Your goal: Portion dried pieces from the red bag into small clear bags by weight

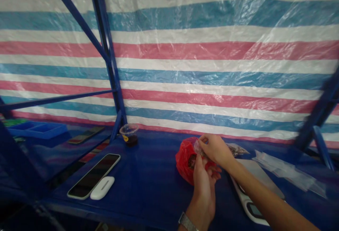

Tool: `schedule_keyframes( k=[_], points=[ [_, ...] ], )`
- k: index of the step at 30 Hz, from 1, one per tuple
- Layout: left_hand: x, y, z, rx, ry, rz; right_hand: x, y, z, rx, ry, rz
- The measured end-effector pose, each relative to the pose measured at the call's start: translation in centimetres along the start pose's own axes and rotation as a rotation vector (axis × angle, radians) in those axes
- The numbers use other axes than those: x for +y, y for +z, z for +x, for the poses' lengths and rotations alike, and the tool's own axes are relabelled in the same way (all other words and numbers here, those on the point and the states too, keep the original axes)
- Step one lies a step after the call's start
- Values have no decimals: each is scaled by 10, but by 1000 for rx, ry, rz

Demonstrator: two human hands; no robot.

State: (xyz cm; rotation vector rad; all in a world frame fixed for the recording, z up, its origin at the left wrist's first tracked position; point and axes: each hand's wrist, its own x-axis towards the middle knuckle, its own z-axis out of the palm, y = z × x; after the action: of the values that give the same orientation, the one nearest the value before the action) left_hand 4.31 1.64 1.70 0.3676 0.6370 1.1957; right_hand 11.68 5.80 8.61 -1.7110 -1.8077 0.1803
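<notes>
A red plastic bag (184, 158) stands with its mouth open on the blue surface, and dark dried bits (192, 161) show inside. Over its right side, my right hand (215, 149) pinches the upper edge of a small clear plastic bag (197, 147). My left hand (202, 178), with a metal watch on the wrist, comes from below; its thumb points up and its fingers curl around the lower part of the clear bag. What lies between the left thumb and fingers is mostly hidden.
A kitchen scale (255, 174) lies under my right forearm. Behind it is a filled clear bag (237, 149), and to its right several flat clear bags (288, 171). Leftward are a phone (94, 176), a white case (102, 188), a lidded cup (129, 137) and a blue tray (39, 129).
</notes>
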Motion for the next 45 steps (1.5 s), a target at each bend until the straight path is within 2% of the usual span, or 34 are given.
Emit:
schedule_keyframes(
  k=[10,18,27,30,35,38,42,45],
  points=[
    [-9,-5,1,1,-57,-99,4,2,-1,-76,-46,-44],
    [-7,-7,-2,-28,-75,-77,5,1,-2,-85,-53,-28],
    [-9,-10,2,-7,-93,-6,6,-5,-11,-57,-41,48],
    [-7,-9,0,2,0,99,12,-11,-18,-19,-54,120],
    [-1,-9,-15,29,214,466,30,-17,-44,112,-69,380],
    [1,-12,-27,-38,338,603,37,-20,-62,171,-64,448],
    [2,-12,-39,-120,396,770,41,-30,-79,237,-44,526],
    [2,-12,-44,-151,454,815,57,-45,-85,306,71,549]
  ],
)
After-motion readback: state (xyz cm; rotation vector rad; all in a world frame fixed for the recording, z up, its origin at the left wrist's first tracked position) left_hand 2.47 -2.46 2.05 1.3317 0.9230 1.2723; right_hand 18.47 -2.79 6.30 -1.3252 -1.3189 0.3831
